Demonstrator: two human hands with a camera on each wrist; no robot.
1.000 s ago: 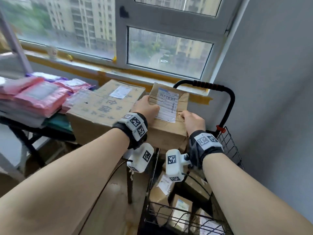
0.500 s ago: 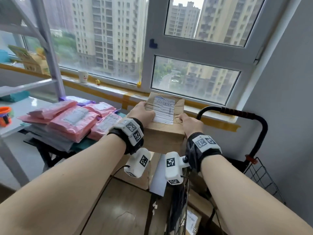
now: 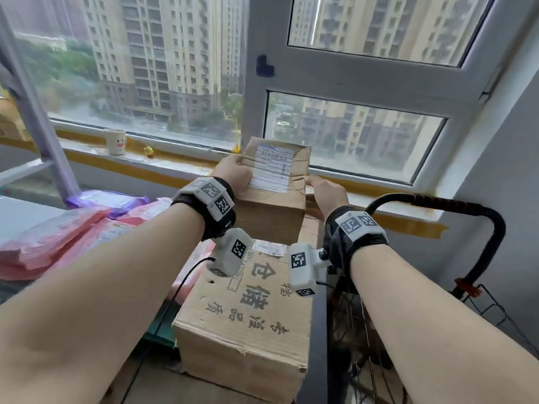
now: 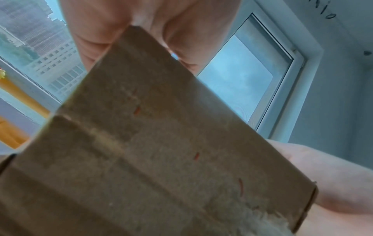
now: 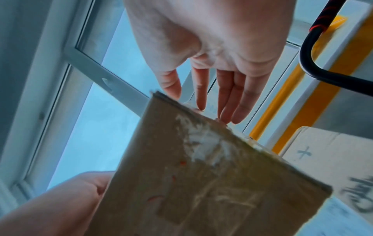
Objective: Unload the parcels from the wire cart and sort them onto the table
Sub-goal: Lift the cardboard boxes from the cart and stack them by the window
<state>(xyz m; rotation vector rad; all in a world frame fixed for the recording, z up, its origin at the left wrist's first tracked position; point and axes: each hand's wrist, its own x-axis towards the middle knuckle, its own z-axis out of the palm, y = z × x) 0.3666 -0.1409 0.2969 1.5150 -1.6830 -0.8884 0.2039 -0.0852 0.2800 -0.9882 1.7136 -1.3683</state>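
Note:
In the head view I hold a small brown box (image 3: 274, 205) with a white label between both hands, over the far end of a large printed cardboard box (image 3: 248, 310) on the table. Whether the two boxes touch I cannot tell. My left hand (image 3: 234, 173) grips its upper left corner, which is wedged into the palm in the left wrist view (image 4: 153, 24). My right hand (image 3: 322, 192) presses the right side with straight fingers (image 5: 201, 89). The small box's underside (image 5: 201, 175) fills the right wrist view. The wire cart (image 3: 495, 310) stands low on the right.
Pink mailer bags (image 3: 58, 240) and a purple one (image 3: 102, 199) lie stacked on the table's left. The cart's black handle (image 3: 466, 204) arches to the right of my right wrist. A white cup (image 3: 115, 141) stands on the windowsill. A grey wall closes the right side.
The small box has risen out of the cart and moved left over the large box. My right hand's hold has loosened to straight fingers.

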